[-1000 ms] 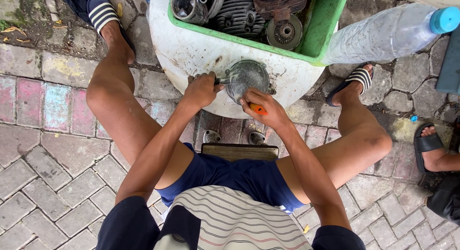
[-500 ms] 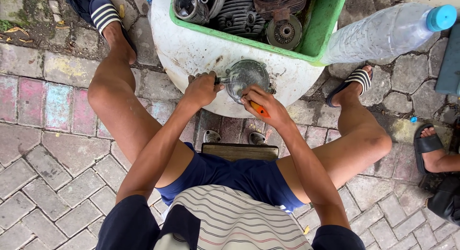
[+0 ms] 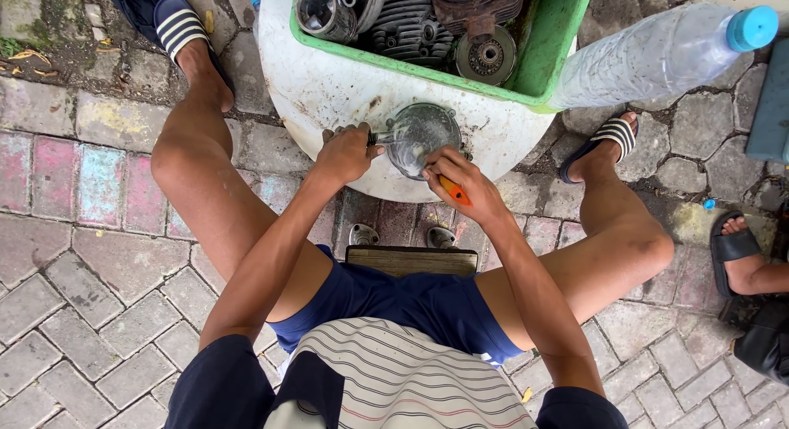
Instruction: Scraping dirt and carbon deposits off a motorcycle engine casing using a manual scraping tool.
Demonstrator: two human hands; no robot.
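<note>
A round grey metal cover (image 3: 421, 136) rests on the rim of a white basin (image 3: 329, 96) in front of me. My left hand (image 3: 345, 152) grips the cover's left edge. My right hand (image 3: 457, 178) is closed on an orange-handled tool (image 3: 453, 191) pressed against the cover's lower right side. I sit on a low wooden stool (image 3: 411, 259) with my knees spread on either side of the basin.
A green tray (image 3: 546, 55) of dark engine parts sits on the basin. A clear plastic bottle (image 3: 657, 55) with a blue cap lies at the right. Another person's sandalled foot (image 3: 740, 252) is at the right edge. Paving stones lie all around.
Both hands stay on the cover, shifting only slightly; the view has barely moved.
</note>
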